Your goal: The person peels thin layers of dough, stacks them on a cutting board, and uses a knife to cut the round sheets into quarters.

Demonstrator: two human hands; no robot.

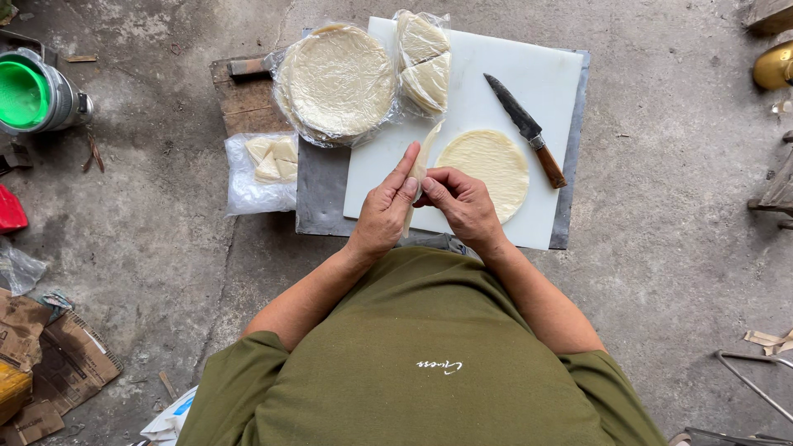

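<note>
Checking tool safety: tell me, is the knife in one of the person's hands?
No, the knife lies on the white cutting board, while the left hand and right hand hold a thin wrapper sheet.

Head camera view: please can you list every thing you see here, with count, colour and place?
cutting board: 1, white, centre top
knife: 1, dark blade, brown handle, on board, right
round wrapper stack: 1, cream, on board
bagged round wrappers: 1 pack, cream, board's left edge
bagged cut wrappers: 1 pack, cream, board top
bag of wedges: 1, clear, left of board
bucket: 1, green inside, far left
cardboard: brown, lower left
folded wrapper: 1, cream, in both hands
left hand: holding wrapper
right hand: holding wrapper
</note>
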